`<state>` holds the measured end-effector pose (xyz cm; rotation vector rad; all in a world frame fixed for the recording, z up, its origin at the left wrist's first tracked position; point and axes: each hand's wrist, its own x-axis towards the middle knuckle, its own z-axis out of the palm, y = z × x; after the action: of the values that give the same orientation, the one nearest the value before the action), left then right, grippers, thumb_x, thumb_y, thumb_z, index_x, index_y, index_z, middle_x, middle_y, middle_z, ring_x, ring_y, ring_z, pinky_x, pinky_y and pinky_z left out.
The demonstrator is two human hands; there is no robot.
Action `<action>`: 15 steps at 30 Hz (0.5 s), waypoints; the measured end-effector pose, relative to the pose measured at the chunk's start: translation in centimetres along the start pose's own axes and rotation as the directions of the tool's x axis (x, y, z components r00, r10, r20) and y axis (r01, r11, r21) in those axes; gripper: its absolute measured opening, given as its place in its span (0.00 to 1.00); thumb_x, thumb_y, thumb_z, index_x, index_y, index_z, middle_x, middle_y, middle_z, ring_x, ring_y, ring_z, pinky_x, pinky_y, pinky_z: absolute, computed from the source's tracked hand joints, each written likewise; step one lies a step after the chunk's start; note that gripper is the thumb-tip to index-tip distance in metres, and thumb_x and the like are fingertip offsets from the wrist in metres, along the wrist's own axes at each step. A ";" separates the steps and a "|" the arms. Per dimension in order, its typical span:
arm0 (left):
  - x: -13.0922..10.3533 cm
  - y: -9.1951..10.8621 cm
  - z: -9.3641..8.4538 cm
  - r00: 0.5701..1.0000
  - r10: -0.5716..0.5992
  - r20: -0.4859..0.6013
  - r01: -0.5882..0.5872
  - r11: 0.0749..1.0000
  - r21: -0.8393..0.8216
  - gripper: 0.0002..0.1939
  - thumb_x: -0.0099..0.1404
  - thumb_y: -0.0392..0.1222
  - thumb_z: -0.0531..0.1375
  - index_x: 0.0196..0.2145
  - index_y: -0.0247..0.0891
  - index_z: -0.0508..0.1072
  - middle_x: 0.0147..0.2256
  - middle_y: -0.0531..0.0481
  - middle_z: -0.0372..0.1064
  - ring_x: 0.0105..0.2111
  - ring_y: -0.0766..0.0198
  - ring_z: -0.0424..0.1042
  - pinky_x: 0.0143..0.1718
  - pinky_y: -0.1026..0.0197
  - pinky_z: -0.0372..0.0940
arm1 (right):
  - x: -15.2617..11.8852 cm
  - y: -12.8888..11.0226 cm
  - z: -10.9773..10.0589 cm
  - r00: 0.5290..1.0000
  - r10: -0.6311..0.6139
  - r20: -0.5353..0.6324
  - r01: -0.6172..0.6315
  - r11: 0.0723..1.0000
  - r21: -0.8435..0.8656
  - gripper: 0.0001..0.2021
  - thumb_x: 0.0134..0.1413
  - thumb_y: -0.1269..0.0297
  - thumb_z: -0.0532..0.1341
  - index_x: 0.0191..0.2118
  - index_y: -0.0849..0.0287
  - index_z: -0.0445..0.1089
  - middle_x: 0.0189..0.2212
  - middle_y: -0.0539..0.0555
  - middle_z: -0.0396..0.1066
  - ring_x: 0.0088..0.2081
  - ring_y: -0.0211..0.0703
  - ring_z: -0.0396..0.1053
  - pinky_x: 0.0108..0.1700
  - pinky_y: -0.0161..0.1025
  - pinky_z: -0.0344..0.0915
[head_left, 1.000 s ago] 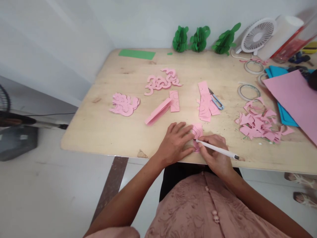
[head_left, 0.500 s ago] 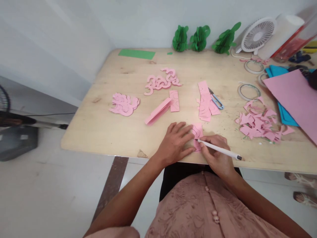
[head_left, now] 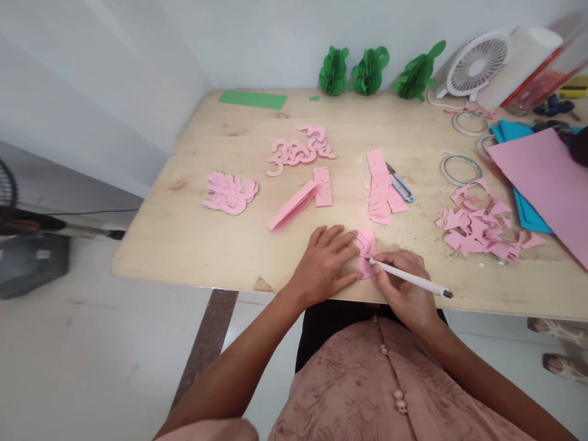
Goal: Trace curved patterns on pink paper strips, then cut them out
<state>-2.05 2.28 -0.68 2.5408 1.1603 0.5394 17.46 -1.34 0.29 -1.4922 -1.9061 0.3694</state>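
My left hand (head_left: 324, 263) lies flat with fingers spread, its fingertips on the left edge of a small pink paper strip (head_left: 366, 241). Dark curved lines are drawn on that strip. In my right hand (head_left: 407, 291) is a white pen (head_left: 413, 278), its tip down on the strip and its dark end pointing right. Farther back lie pink strips with drawn curves (head_left: 379, 190), and beside them blue-handled snips (head_left: 401, 185). A folded pink paper (head_left: 294, 206) rests near another marked piece (head_left: 324, 187).
Cut pink curved shapes sit in two piles, one at left (head_left: 231, 193) and one behind (head_left: 301, 150). Pink scraps (head_left: 487, 226), tape rolls (head_left: 460, 169) and pink sheet (head_left: 546, 184) are at right. Green paper figures (head_left: 370, 72) and a small white fan (head_left: 479, 64) stand along the wall.
The pen and my right hand have shifted slightly right, and the drawn line on the strip looks longer. My left hand stays in place.
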 end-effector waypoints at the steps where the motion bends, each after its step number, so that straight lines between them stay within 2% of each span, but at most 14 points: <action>1: 0.0 0.0 0.0 1.000 0.001 0.000 -0.001 1.000 0.000 0.16 0.64 0.52 0.58 0.46 0.42 0.71 0.59 0.48 0.61 0.60 0.49 0.54 0.61 0.45 0.47 | -0.1 0.1 0.0 1.000 -0.001 0.000 0.001 1.000 -0.002 0.07 0.57 0.62 0.58 0.33 0.56 0.71 0.30 0.53 0.76 0.35 0.47 0.72 0.45 0.48 0.61; 15: 0.0 0.0 -0.1 1.000 0.001 0.019 -0.001 1.000 0.004 0.17 0.65 0.52 0.57 0.47 0.42 0.71 0.60 0.48 0.61 0.60 0.50 0.54 0.61 0.45 0.47 | -0.3 0.0 -0.5 0.999 0.030 0.021 -0.030 1.000 -0.001 0.05 0.56 0.63 0.59 0.34 0.56 0.71 0.31 0.53 0.75 0.35 0.47 0.71 0.46 0.48 0.61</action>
<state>-2.07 2.29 -0.56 2.5446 1.1542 0.5129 17.82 -1.69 0.58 -1.5250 -1.9023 0.3996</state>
